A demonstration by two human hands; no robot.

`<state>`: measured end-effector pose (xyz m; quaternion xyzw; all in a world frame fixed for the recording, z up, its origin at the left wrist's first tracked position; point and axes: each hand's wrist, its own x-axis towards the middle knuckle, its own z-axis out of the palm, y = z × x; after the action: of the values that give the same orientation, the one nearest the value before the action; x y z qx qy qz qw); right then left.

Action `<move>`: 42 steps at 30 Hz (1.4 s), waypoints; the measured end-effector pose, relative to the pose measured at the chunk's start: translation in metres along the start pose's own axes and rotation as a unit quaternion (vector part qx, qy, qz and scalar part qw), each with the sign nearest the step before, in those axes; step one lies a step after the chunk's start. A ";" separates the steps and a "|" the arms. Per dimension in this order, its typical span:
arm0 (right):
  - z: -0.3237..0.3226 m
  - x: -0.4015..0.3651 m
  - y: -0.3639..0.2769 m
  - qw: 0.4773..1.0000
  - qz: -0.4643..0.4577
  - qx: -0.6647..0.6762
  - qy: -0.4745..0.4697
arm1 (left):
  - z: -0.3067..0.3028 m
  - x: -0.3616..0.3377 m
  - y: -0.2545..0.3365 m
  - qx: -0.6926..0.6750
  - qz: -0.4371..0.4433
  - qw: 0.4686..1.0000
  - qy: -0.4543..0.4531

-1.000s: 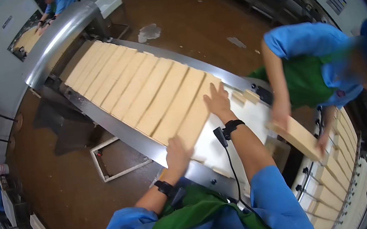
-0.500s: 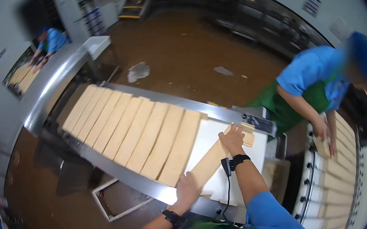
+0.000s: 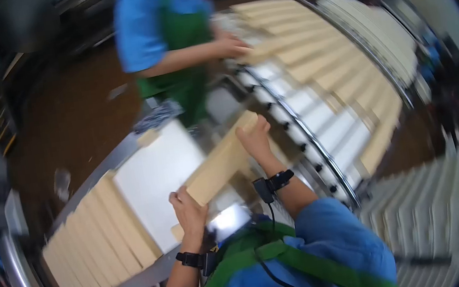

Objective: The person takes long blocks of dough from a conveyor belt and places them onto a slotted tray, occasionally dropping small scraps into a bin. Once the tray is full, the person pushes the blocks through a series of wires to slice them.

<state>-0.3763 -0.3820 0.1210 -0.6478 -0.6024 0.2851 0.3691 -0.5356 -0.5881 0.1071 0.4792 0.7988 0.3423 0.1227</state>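
Observation:
A long, flat beige strip that looks like dough (image 3: 218, 168) is held up between my two hands, slanting from lower left to upper right. My left hand (image 3: 189, 211) grips its near end, and my right hand (image 3: 254, 137) is closed round the far end. Beneath and left of it lies a white board surface (image 3: 157, 168) on the steel belt table. A row of similar strips (image 3: 93, 239) lies side by side on that table at the left.
To the right runs a conveyor (image 3: 310, 111) carrying several more strips, with a metal rail along its near side. A co-worker in a green apron (image 3: 185, 38) stands ahead, hands on a strip there. Stacked ridged pale trays (image 3: 426, 209) stand at lower right.
My view has turned right, towards the conveyor. The strip, lying on the white board before, is now lifted and carried off to the right in both hands.

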 end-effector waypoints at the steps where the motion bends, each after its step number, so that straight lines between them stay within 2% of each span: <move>1: -0.035 0.005 0.006 0.999 0.021 0.007 0.028 | 0.003 0.004 0.022 -0.016 0.041 0.999 -0.015; 5: -0.170 0.018 0.049 0.985 0.081 -0.011 0.151 | 0.029 0.004 0.112 -0.090 0.207 0.969 -0.099; 8: -0.248 0.031 0.110 0.969 0.152 -0.078 0.176 | 0.052 -0.003 0.163 -0.123 0.313 0.920 -0.202; 11: -0.308 0.045 0.174 0.961 0.221 -0.136 0.099 | 0.072 -0.014 0.207 -0.147 0.351 0.858 -0.345; 13: -0.336 0.048 0.158 0.932 0.226 -0.285 0.008 | 0.088 -0.022 0.225 -0.168 0.375 0.802 -0.433; 14: -0.346 0.051 0.154 0.906 0.226 -0.355 -0.040 | 0.095 -0.028 0.232 -0.181 0.383 0.788 -0.447; 17: -0.357 0.089 0.209 0.906 0.185 -0.378 -0.043 | 0.118 -0.036 0.251 -0.215 0.363 0.770 -0.479; 19: -0.367 0.114 0.223 0.894 0.210 -0.393 -0.056 | 0.138 -0.040 0.261 -0.220 0.363 0.775 -0.469; 23: -0.381 0.137 0.235 0.900 0.241 -0.357 -0.073 | 0.161 -0.047 0.283 -0.228 0.314 0.785 -0.482; 27: -0.388 0.145 0.248 0.900 0.273 -0.333 -0.066 | 0.180 -0.047 0.283 -0.213 0.329 0.789 -0.473; 31: -0.392 0.150 0.256 0.910 0.235 -0.341 -0.018 | 0.200 -0.043 0.293 -0.219 0.343 0.782 -0.471; 33: -0.398 0.140 0.230 0.911 0.212 -0.354 -0.018 | 0.217 -0.042 0.298 -0.234 0.334 0.775 -0.484; 36: -0.382 0.128 0.227 0.918 0.200 -0.335 0.066 | 0.251 -0.040 0.307 -0.273 0.304 0.769 -0.492; 39: -0.365 0.123 0.237 0.922 0.213 -0.322 0.017 | 0.264 -0.039 0.307 -0.308 0.290 0.766 -0.484; 40: -0.361 0.123 0.255 0.924 0.191 -0.331 0.023 | 0.260 -0.037 0.304 -0.315 0.291 0.761 -0.487; 42: -0.364 0.133 0.257 0.904 0.187 -0.383 0.004 | 0.244 -0.028 0.295 -0.335 0.265 0.772 -0.471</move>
<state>0.0813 -0.3001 0.1257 -0.8413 -0.5313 0.0934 0.0344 -0.1924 -0.4168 0.1200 0.7020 0.3171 0.3384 0.5405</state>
